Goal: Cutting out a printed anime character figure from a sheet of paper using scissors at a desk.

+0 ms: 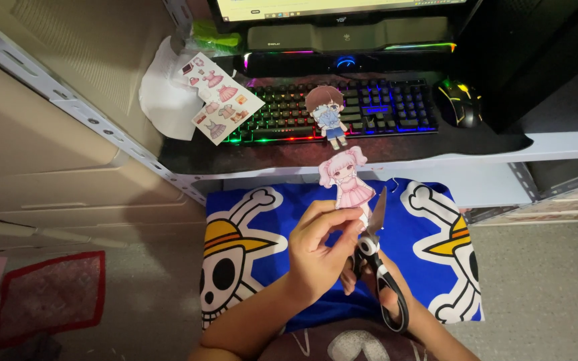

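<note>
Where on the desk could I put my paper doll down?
Free: the dark desk strip between keyboard and desk edge, right of the boy doll. Crowded: the left end, with the sticker sheet and white paper.

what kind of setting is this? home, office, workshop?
Most likely a home computer desk. A backlit keyboard, a gaming mouse and a monitor's lower edge sit on it. The left hand holds a paper doll cutout; the right holds scissors over a skull-print blue cloth.
</note>
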